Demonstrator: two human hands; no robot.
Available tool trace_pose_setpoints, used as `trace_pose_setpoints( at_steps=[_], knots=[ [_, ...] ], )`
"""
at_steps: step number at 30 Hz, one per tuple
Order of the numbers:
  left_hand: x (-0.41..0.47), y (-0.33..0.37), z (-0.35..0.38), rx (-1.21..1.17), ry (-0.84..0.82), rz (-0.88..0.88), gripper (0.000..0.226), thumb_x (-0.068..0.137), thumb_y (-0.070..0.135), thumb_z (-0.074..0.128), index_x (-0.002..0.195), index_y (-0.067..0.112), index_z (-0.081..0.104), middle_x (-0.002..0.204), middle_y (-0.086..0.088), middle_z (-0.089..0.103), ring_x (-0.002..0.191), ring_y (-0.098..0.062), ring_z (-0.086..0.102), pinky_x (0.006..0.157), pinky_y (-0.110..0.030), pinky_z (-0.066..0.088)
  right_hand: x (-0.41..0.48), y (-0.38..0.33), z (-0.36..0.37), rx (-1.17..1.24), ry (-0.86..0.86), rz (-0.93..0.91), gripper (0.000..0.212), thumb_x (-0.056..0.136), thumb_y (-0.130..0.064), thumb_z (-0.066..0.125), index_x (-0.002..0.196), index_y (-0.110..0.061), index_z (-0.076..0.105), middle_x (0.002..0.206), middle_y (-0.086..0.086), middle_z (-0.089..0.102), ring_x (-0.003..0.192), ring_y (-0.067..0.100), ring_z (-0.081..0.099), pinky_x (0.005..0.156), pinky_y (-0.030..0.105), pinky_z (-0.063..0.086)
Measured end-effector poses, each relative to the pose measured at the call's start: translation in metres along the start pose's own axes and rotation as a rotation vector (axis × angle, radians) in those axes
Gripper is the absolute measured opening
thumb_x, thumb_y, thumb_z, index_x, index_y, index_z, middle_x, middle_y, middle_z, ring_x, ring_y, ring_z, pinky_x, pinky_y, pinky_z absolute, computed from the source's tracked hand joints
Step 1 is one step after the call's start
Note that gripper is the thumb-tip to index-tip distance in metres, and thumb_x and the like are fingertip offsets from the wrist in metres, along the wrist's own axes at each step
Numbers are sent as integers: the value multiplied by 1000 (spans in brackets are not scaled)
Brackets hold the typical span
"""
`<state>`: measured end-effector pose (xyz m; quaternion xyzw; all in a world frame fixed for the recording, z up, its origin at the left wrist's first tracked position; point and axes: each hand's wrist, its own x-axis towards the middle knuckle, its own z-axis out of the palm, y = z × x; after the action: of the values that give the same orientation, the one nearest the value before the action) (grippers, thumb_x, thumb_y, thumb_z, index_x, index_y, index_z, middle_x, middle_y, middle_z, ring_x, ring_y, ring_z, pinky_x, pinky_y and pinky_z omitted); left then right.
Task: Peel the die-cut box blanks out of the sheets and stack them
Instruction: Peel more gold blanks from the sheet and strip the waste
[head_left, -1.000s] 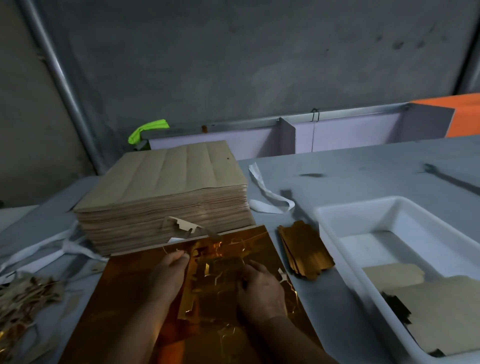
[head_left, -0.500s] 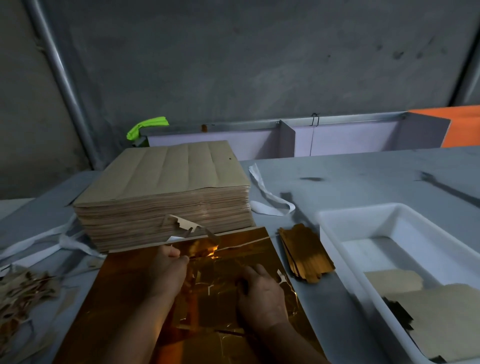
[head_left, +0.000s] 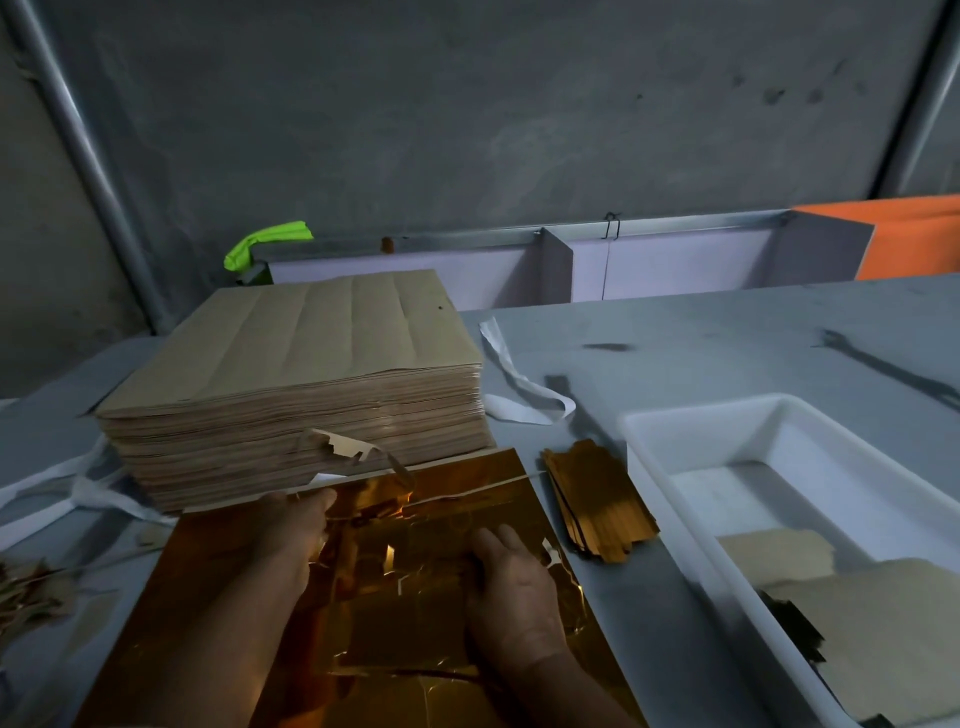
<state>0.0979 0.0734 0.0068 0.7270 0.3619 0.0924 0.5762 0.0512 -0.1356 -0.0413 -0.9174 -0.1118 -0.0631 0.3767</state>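
A shiny gold die-cut sheet (head_left: 208, 597) lies flat on the grey table in front of me. My left hand (head_left: 296, 535) holds the sheet near its far edge, fingers curled over the foil. My right hand (head_left: 511, 587) grips a partly loosened gold box blank (head_left: 410, 597) in the sheet's middle. A small stack of peeled gold blanks (head_left: 597, 504) lies to the right of the sheet. Behind the sheet stands a thick pile of sheets (head_left: 311, 374), brown side up.
A white plastic tray (head_left: 691, 426) at right holds brown-backed pieces (head_left: 883, 613). White strapping (head_left: 519, 395) lies beside the pile, more at left. Scrap trimmings (head_left: 26, 592) lie at the left edge. A torn scrap strip (head_left: 353, 449) sticks up by the pile. Partitioned boxes line the wall.
The raised blank has come down flatter onto the sheet. Both hands have shifted slightly; the left moved toward the sheet's far edge.
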Motion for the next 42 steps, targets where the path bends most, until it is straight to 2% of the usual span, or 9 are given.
trace_pose_setpoints(
  at_steps=[5,10,18,24,28,34,37,40,42],
  knots=[
    [-3,0,2,102,-113,87,22,98,20,52,118,13,60,107,-7,59,90,-22,55,73,-33,40,2,2,3,11,8,5,18,98,-29,51,113,-39,54,103,-24,41,83,-2,47,72,12,40],
    [-23,-3,2,221,-213,159,15,101,20,47,104,15,61,92,-5,59,77,-16,54,58,-28,39,1,0,1,20,21,14,20,98,-24,51,112,-37,56,106,-23,41,90,-1,50,76,13,44],
    [-66,-6,-11,426,-306,321,2,94,24,58,94,24,60,95,0,62,85,-14,58,63,-26,42,-1,-2,-1,7,7,6,15,98,-30,52,111,-34,55,105,-18,47,88,2,51,82,23,50],
    [-93,-19,-7,477,-347,284,28,86,22,70,107,28,52,109,4,53,99,-13,54,72,-25,44,0,-3,-1,-42,-11,10,15,98,-31,52,112,-32,56,98,-16,42,78,0,44,66,15,36],
    [-109,-23,0,429,-429,311,37,79,26,77,105,31,50,104,10,53,93,-6,53,66,-22,42,4,-10,-8,8,-95,79,12,97,-25,55,106,-32,59,102,-14,53,89,5,53,72,19,45],
    [-116,-19,6,403,-552,374,51,69,31,84,107,33,51,106,8,62,97,-8,60,79,-29,53,13,-32,-26,407,-275,241,8,96,-21,58,101,-22,65,99,1,69,88,12,66,78,29,58],
    [-119,-14,8,394,-495,413,45,72,30,83,101,32,48,100,9,60,90,-7,60,65,-22,48,13,-43,-33,533,-338,287,16,99,-30,52,106,-20,62,104,7,68,95,21,66,90,40,56],
    [-118,-10,11,392,-337,430,32,79,26,76,89,29,46,90,5,57,77,-9,58,54,-20,40,10,-52,-37,609,-384,288,23,101,-36,48,112,-19,58,107,10,65,92,22,65,78,34,54],
    [-117,-9,11,335,-285,420,23,83,24,72,89,27,50,89,3,60,78,-10,60,56,-23,46,8,-57,-38,607,-388,270,26,101,-41,46,111,-19,56,105,9,63,90,21,63,73,33,50]
  ],
)
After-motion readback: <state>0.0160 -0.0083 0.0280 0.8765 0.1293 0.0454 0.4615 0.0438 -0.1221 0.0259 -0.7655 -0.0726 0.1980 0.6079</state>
